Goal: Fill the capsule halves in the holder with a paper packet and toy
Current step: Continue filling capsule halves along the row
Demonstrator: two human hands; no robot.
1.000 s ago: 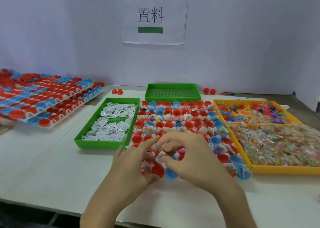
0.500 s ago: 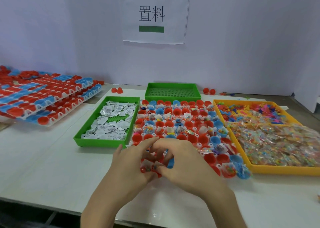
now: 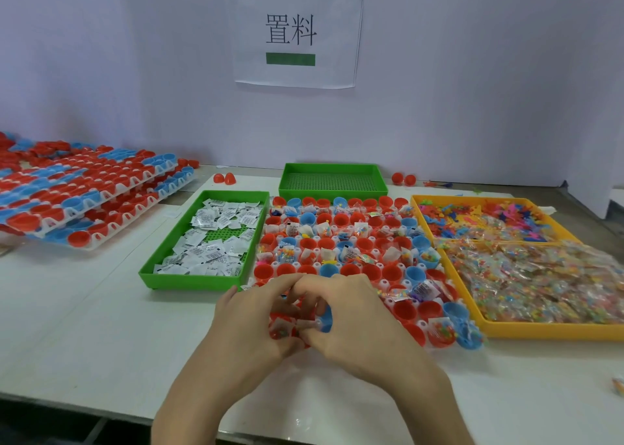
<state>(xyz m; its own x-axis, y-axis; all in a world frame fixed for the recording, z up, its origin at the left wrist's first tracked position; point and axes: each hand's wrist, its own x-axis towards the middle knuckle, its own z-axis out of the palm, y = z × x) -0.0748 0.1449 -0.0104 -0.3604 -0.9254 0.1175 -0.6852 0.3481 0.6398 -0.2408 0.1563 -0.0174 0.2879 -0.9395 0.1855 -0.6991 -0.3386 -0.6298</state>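
Judging from looks, the packet (image 3: 278,326) is featherlight, limp paper that crumples easily, best pinched by an edge and poked down with a fingertip. It lies in a red half (image 3: 276,315) at the near-left corner of the holder (image 3: 423,324), between the left hand (image 3: 248,324) and right hand (image 3: 358,323), whose curled fingers meet over it (whether either actually grips anything, I cannot tell).
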